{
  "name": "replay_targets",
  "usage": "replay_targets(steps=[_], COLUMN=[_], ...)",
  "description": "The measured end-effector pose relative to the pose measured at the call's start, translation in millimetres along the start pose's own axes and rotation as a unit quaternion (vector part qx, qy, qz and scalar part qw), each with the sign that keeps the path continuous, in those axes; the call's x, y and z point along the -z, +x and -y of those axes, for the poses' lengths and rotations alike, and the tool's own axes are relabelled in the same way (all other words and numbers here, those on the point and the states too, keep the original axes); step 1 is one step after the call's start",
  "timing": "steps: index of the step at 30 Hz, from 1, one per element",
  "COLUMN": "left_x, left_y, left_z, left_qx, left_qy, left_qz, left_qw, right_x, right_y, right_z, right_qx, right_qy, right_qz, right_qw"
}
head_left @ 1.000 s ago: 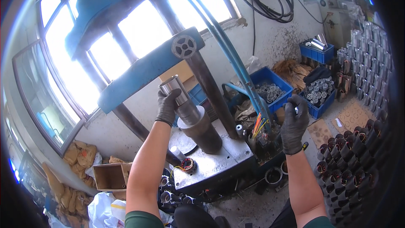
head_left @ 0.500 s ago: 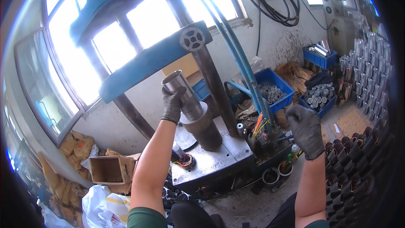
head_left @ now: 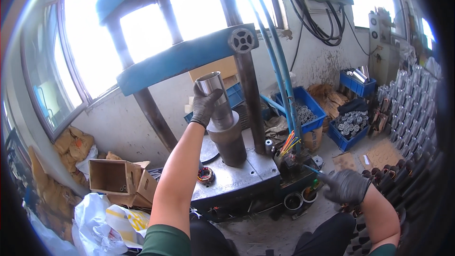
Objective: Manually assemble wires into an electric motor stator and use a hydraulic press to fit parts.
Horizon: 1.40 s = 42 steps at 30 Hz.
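Note:
My gloved left hand is wrapped round a shiny, open-topped metal sleeve. The sleeve stands slightly tilted in this view, over a stepped, thick dark metal cylinder on the press's steel bed. Lower right, my gloved right hand is closed at the end of a thin lever beside the press; its fingertips are partly hidden. A wire-wound stator ring lies on the bed, near my left forearm.
The blue press crossbeam spans above the sleeve, between dark columns. Blue crates of metal parts stand behind to the right. Stacked metal sleeves and dark cylinders line the right side. A cardboard box sits at left.
My right hand has come down and is now at the lever's end. My left hand stays on the sleeve. The whole view has shifted a little.

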State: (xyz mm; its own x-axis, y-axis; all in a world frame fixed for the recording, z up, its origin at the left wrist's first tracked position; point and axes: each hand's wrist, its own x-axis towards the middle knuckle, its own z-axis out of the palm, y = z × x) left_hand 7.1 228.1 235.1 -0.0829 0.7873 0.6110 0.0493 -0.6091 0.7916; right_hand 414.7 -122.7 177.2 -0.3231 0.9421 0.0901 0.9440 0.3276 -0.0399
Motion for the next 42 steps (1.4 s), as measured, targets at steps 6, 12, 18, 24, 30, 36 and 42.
replay_targets(steps=[6,12,18,24,30,36,42], left_x=[-3.6,6.8,2.5,-0.9,9.2,2.8,2.6], left_y=[-38.8,-48.2,-52.4,-48.2,-54.8,-51.7,-54.5], left_z=[17.4,34.2,20.7,22.3,16.6,15.2,10.5], left_qx=[-0.025,0.026,0.054,0.081,0.071,0.088,0.092], left_qy=[-0.147,-0.106,-0.057,-0.02,-0.035,-0.021,-0.014], left_qz=[-0.024,-0.011,-0.018,0.007,-0.043,-0.035,-0.036], left_qw=[0.989,0.994,0.997,0.996,0.996,0.995,0.995], right_x=[-29.5,-85.5,-78.8,-87.3,-70.6,-69.2,-76.4], right_y=[-25.8,-60.3,-70.2,-74.9,-62.4,-67.6,-70.0], right_z=[-2.6,5.2,25.2,17.1,21.7,24.9,24.5], right_qx=[0.033,0.071,0.013,0.005,0.042,0.023,0.004], right_qy=[0.015,0.038,0.004,-0.035,-0.009,-0.016,-0.009], right_qz=[0.187,0.121,0.068,0.079,0.069,0.031,0.021], right_qw=[0.982,0.989,0.998,0.996,0.997,0.999,1.0])
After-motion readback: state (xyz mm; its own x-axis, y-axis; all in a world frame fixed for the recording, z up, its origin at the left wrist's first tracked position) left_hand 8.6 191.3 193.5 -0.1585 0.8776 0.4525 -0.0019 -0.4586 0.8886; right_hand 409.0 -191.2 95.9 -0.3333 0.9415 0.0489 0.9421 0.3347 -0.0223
